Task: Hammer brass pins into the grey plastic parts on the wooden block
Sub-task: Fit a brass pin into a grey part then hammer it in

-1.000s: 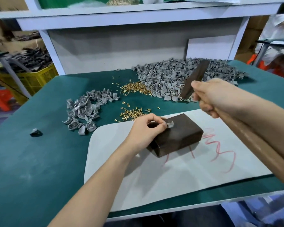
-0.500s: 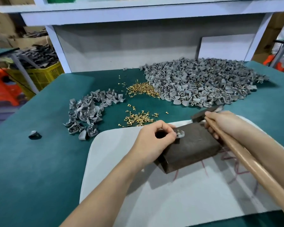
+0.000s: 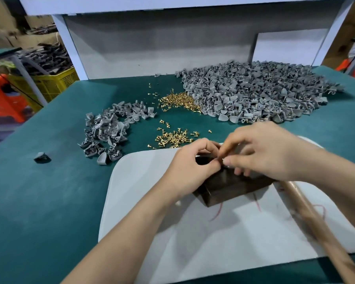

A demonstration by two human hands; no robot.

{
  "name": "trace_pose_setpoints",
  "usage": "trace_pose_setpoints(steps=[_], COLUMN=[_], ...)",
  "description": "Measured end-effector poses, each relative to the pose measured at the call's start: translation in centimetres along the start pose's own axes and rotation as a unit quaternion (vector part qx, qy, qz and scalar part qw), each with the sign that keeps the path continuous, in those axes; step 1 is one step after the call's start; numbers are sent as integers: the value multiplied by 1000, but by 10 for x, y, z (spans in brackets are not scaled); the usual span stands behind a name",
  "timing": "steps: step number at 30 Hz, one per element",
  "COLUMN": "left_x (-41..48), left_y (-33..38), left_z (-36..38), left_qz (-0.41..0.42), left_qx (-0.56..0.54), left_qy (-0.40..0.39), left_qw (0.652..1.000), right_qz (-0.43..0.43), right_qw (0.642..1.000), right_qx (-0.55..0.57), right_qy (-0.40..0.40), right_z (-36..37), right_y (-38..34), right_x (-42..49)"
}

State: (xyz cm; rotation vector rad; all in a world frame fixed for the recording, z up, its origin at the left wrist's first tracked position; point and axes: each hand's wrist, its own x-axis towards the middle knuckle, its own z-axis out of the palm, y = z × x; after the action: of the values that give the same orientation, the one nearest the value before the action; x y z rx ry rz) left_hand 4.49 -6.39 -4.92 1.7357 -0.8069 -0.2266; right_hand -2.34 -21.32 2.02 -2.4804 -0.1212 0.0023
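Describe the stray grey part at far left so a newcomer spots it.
On the green table, find the smaller grey pile by the white mat's far left corner. Left of that pile sits the stray grey part, alone on bare cloth, touching nothing.

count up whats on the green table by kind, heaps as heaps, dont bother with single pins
grey part heaps: 2
brass pin heaps: 2
stray grey part: 1
white mat: 1
wooden block: 1
hammer, only its handle shows: 1
total: 8
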Motion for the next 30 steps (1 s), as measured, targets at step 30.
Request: trace_pose_setpoints(steps=[30], left_x=[-4], left_y=[8], left_z=[5], left_qz=[9], left_qx=[40], left_qy=[21], left_qw=[999], right_qz=[149], right_qw=[974], right_qx=[-169], right_qy=[-7], right_z=[3], right_y=[-29], right_x=[25])
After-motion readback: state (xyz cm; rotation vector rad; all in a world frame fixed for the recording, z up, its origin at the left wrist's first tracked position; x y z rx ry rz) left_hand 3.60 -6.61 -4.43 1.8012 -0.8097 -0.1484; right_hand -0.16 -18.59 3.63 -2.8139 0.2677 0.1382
